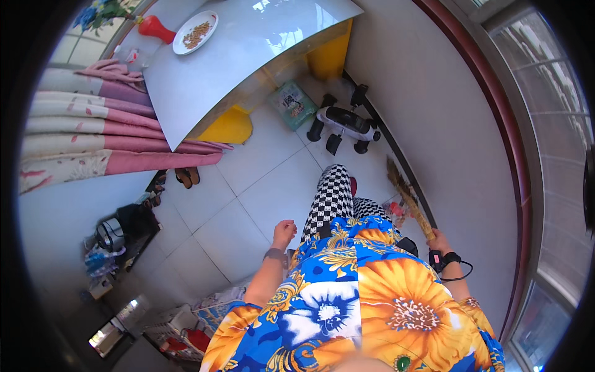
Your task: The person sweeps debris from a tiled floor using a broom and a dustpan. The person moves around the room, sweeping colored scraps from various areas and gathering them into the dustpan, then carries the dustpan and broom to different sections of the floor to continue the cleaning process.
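My right hand [438,241] is wrapped around the handle end of a straw broom [416,207]. The broom slants away from me beside the wall, its bristle head lying towards the baseboard. Beside the broom, partly hidden behind my leg, is a red and white item [398,210] that I cannot name. At my left side, my left hand [284,234] hangs over the tiled floor [232,237] with its fingers curled in, and nothing shows in it. Straps with small devices sit on both wrists.
Ahead stands a table [223,79] bearing a plate of brown pieces [195,36] and a red vase [156,29]. Below are a green box [294,106] and a mini stepper [346,122]. A curtain [121,135], sandals [188,177] and a low dark shelf [135,228] are left.
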Demonstrator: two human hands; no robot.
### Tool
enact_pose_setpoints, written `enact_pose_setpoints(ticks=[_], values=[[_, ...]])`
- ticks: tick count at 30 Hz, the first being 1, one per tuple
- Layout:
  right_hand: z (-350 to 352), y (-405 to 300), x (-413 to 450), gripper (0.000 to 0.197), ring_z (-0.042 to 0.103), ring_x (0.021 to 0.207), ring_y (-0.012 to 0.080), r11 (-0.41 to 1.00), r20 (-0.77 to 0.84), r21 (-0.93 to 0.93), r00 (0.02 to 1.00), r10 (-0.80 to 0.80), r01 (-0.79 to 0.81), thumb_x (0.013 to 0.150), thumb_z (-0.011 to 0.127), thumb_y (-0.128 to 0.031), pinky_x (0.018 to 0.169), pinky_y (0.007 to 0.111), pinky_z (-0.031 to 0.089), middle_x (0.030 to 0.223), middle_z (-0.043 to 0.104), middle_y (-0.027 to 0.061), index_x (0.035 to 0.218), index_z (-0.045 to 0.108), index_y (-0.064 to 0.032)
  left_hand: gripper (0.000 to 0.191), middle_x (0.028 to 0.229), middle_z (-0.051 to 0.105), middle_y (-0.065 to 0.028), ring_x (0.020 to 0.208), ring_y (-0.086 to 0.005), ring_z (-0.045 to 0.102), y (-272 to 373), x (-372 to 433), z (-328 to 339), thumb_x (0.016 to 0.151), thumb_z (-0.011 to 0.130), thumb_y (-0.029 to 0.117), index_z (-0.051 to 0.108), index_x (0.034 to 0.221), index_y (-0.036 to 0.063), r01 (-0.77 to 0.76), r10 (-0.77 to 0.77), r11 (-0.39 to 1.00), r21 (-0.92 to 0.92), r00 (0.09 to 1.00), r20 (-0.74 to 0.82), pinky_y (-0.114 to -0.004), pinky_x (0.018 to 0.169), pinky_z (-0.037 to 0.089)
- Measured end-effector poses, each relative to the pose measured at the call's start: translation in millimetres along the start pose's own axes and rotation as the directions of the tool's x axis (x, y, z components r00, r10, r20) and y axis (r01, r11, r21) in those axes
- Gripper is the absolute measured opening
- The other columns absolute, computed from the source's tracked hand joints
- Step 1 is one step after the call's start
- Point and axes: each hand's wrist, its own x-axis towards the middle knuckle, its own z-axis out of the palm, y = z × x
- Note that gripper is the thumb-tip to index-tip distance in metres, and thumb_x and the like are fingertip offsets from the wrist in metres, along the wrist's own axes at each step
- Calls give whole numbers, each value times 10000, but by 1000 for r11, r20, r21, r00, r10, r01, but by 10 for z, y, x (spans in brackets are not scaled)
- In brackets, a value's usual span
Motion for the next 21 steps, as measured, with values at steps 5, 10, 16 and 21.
enact_pose_setpoints(ticks=[5, 10, 16, 21], values=[[-252, -753, -325, 523, 532, 973, 360, 945, -82, -235, 964, -254, 229, 669, 578, -105, 842, 374, 429, 1026, 561, 221, 1174, 462, -37, 277, 797, 586, -75, 692, -138, 561, -200, 104, -332, 783, 517, 130, 522, 1030, 4, 20, -20, 999, 42, 1000, -12, -245, 594, 461], [-640, -1234, -599, 567, 528, 957, 374, 880, -24, -367, 942, -334, 303, 705, 577, -101, 840, 392, 428, 1011, 561, 224, 1241, 390, -93, 286, 800, 586, -70, 700, -136, 563, 174, 276, -179, 782, 508, 132, 518, 1037, 2, -38, 40, 999, 37, 998, -49, -242, 597, 464], [-657, -1597, -178, 502, 566, 651, 148, 920, 210, 159, 899, -385, 358, 762, 564, -106, 528, 270, 458, 818, 578, 116, 1240, 408, -109, 281, 785, 591, -80, 668, -132, 563, 695, 271, 8, 777, 535, 126, 526, 1019, -18, -66, 69, 996, 58, 997, -45, -240, 563, 462], [-309, -2143, 922, 303, 458, 410, 116, 724, 526, 668, 797, -298, -170, 789, 516, -117, 324, 218, 346, 592, 494, 54, 1083, 493, -47, 274, 786, 584, -75, 669, -132, 561, 906, 90, 137, 783, 535, 136, 521, 1006, -22, 48, -42, 967, 250, 999, -27, -241, 561, 459]])
